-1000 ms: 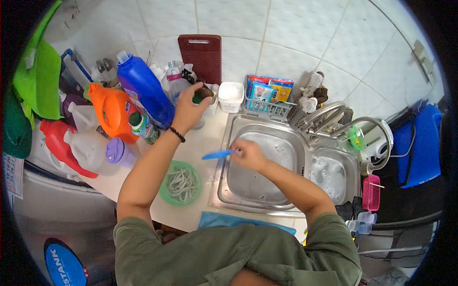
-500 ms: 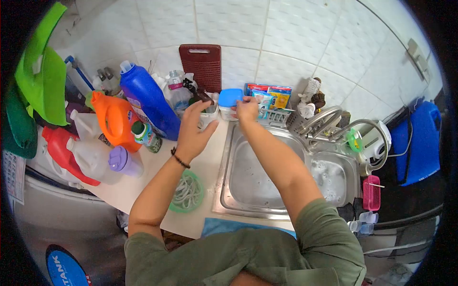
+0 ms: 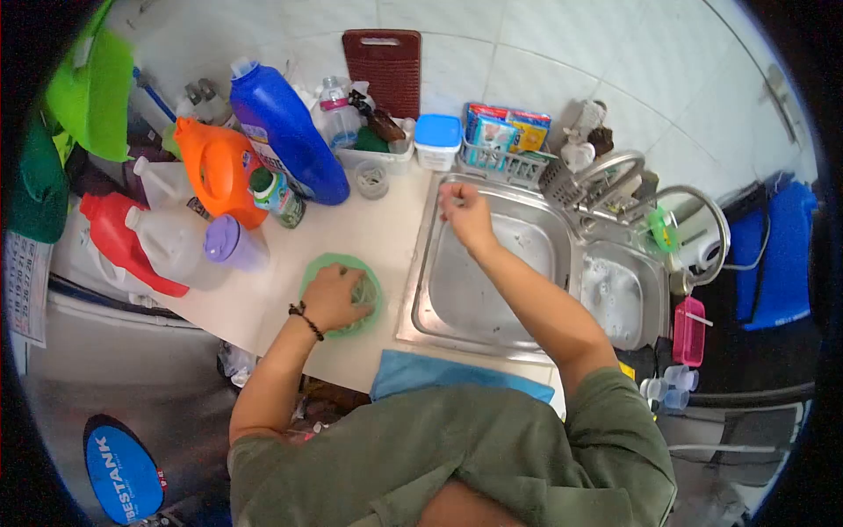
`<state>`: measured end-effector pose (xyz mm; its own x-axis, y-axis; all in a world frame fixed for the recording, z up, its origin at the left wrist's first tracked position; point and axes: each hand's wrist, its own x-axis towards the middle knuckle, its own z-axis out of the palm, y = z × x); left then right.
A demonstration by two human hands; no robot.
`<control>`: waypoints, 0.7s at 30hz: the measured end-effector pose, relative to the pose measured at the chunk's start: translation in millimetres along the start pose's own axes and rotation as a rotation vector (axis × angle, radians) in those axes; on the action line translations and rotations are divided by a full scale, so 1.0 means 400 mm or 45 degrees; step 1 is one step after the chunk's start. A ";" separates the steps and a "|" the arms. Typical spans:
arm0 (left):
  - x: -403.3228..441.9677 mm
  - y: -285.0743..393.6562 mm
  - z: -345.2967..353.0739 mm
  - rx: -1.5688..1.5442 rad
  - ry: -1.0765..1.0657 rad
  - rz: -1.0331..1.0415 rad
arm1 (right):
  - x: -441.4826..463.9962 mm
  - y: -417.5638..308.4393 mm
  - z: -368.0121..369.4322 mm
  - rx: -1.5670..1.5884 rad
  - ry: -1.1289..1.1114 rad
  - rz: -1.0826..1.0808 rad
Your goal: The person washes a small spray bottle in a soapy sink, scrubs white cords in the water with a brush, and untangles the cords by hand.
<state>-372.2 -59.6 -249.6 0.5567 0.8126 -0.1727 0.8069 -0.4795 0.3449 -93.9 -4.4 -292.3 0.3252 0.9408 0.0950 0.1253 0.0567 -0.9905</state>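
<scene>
Bowl (image 3: 376, 290) opens upward, round — left fingers (image 3: 349, 277) over it

On the counter (image 3: 290, 272), the bowl (image 3: 377, 288) lies left of the sink (image 3: 500, 281), with the cloth (image 3: 457, 373) before the sink. Farther back, the lidded tub (image 3: 437, 142) stands between the tray (image 3: 382, 164) and the basket (image 3: 509, 167); the board (image 3: 383, 70) stands behind the tray.

passage: over large basin (image 3: 465, 299) | left block: blue bottle (image 3: 294, 132) | ahead: blue-lidded tub (image 3: 437, 142), grey basket (image 3: 502, 164)
</scene>
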 end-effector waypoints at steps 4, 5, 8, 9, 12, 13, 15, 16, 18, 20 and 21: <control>0.006 0.014 0.095 0.276 0.110 -0.037 | -0.129 0.070 -0.063 -0.025 -0.132 0.033; 0.023 0.003 0.114 0.254 0.059 -0.055 | -0.159 0.075 -0.078 -0.080 -0.136 0.026; 0.055 -0.024 0.131 -0.139 0.006 -0.212 | -0.227 0.068 -0.103 0.021 -0.158 0.078; 0.058 -0.033 0.130 -0.329 0.006 -0.286 | -0.245 0.065 -0.106 0.097 -0.174 0.110; 0.080 -0.054 0.105 -0.157 0.101 -0.265 | -0.276 0.065 -0.122 0.213 -0.164 0.060; 0.083 -0.055 0.095 -0.121 0.126 -0.277 | -0.283 0.061 -0.125 0.215 -0.157 0.082; 0.079 -0.050 0.070 -0.048 0.174 -0.300 | -0.298 0.053 -0.130 0.219 -0.142 0.129; 0.071 -0.042 0.055 -0.030 0.212 -0.283 | -0.303 0.050 -0.132 0.218 -0.153 0.115; 0.049 -0.019 0.014 -0.118 0.187 -0.249 | -0.313 0.048 -0.138 0.217 -0.171 0.089; 0.037 -0.041 0.019 -0.054 0.119 -0.098 | -0.324 0.046 -0.146 0.192 -0.186 0.059; 0.045 -0.090 0.053 0.051 0.062 0.037 | -0.329 0.045 -0.151 0.179 -0.188 0.044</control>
<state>-386.9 -35.0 -284.7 0.5707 0.8127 -0.1175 0.7983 -0.5155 0.3115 -78.0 -147.4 -316.7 0.1846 0.9813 0.0550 -0.0189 0.0595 -0.9980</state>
